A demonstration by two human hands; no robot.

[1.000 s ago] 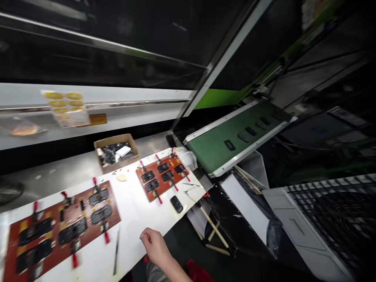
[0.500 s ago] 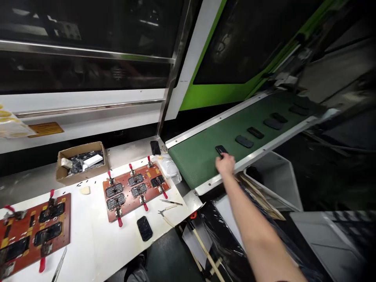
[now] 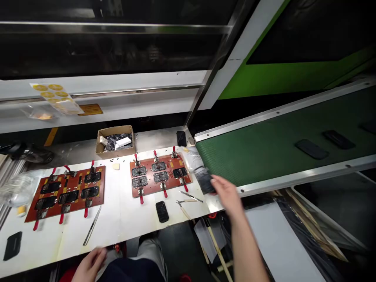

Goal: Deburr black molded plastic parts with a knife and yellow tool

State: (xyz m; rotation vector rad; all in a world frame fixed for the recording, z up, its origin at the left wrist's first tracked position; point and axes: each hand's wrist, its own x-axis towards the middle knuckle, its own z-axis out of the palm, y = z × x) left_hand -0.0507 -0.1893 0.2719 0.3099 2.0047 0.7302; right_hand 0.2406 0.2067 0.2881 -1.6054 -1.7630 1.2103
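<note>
My right hand (image 3: 228, 196) pinches a black phone case (image 3: 206, 181), smeared by motion, over the gap between the white worktop (image 3: 117, 219) and the green conveyor belt (image 3: 246, 156). My left hand (image 3: 90, 264) hangs low at the worktop's front edge, fingers loosely bent, nothing visible in it. Nearest the right hand, a brown fixture board (image 3: 149, 192) holds several black frames under red-handled clamps. A second fixture board (image 3: 75, 178) with similar clamped parts lies to the left. Another black phone case (image 3: 162, 211) rests before the right board, beside cutters (image 3: 185, 201) and a slim knife (image 3: 190, 196).
More black cases (image 3: 311, 149) ride on the belt at right. A cardboard box (image 3: 115, 153) of black and white pieces stands behind the boards. A second knife (image 3: 92, 226) lies near the left board. Clear bags (image 3: 20, 188) sit at far left. A metal rail (image 3: 237, 192) edges the belt.
My right hand has lifted the phone case off the belt and carried it left toward the worktop. My left hand has come into view. The view has swung left.
</note>
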